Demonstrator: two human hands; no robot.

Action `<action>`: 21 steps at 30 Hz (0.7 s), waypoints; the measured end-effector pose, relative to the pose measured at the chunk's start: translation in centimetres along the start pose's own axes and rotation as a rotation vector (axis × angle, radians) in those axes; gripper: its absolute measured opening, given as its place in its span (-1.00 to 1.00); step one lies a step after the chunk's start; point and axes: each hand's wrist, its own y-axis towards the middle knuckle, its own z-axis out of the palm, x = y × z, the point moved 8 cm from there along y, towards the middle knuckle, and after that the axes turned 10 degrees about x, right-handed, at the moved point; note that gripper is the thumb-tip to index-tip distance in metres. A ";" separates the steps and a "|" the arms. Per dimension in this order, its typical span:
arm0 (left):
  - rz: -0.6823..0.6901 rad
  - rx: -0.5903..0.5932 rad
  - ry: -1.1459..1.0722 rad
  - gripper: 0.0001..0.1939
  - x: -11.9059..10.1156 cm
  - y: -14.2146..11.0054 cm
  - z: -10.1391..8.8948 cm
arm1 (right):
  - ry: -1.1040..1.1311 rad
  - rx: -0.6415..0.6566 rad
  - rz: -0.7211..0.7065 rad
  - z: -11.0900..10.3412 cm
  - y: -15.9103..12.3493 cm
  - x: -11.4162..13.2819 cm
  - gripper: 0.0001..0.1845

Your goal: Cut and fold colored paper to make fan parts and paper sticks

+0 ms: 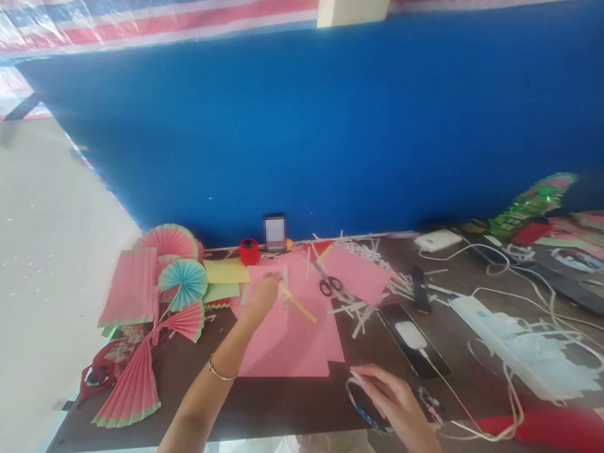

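Observation:
My left hand reaches forward over the pink paper sheets on the dark table. Its fingers are pinched on the end of a thin yellow strip that slants down to the right. My right hand is at the table's near edge, fingers closed on a roll of tape. Black-handled scissors lie on the pink paper just beyond the left hand.
Folded pink and teal paper fans lie at the left. A red spool and a small upright phone stand by the blue backboard. Paper scraps, a phone, a power strip and cables fill the right.

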 end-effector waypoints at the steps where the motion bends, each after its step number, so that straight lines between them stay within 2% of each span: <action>1: 0.015 -0.013 0.016 -0.66 -0.1 0.5 -0.8 | 0.007 0.038 0.009 0.5 0.1 -0.1 -0.74; 4: 0.074 -0.022 0.048 -0.65 -0.5 1.9 -2.2 | 0.022 0.114 0.027 1.5 0.2 -0.6 -0.73; 8: 0.116 -0.057 0.054 -0.65 -0.9 2.8 -2.8 | 0.030 0.143 0.048 1.6 0.0 -1.0 -0.73; 17: 0.124 -0.205 -0.097 -0.80 -1.1 2.4 -3.8 | 0.027 0.161 0.064 1.8 0.3 -2.0 -0.73; 21: 0.127 -0.251 -0.208 -0.80 -1.4 1.8 -4.6 | 0.049 0.166 0.052 2.4 0.5 -1.2 -0.75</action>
